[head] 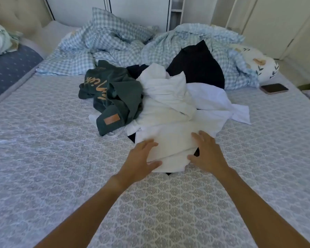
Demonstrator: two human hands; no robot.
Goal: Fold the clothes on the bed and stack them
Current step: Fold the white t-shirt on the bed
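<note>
1. A heap of unfolded clothes (pixel 161 97) is seen lying in the middle of the bed (pixel 43 158), on a sheet patterned in grey and white.
2. The nearest piece of the heap is a white garment (pixel 174 140), spread towards the person, with a dark edge showing beneath its near rim.
3. The left hand (pixel 140 156) is laid on the left near edge of the white garment, with fingers spread and nearly straight; nothing is gripped by it.
4. The right hand (pixel 207 153) is laid on the right near edge of the same garment, fingers likewise spread and relaxed, with the thumb pressed against the cloth.
5. A dark green garment (pixel 113 93) with pale lettering and a small brown patch is found at the left of the heap, touching the white clothes.
6. A black garment (pixel 197 67) is seen at the far side of the heap, resting against a crumpled blue checked duvet (pixel 115 42).
7. A phone (pixel 274 88) is seen lying flat on the bed to the right, well apart from the heap.
</note>
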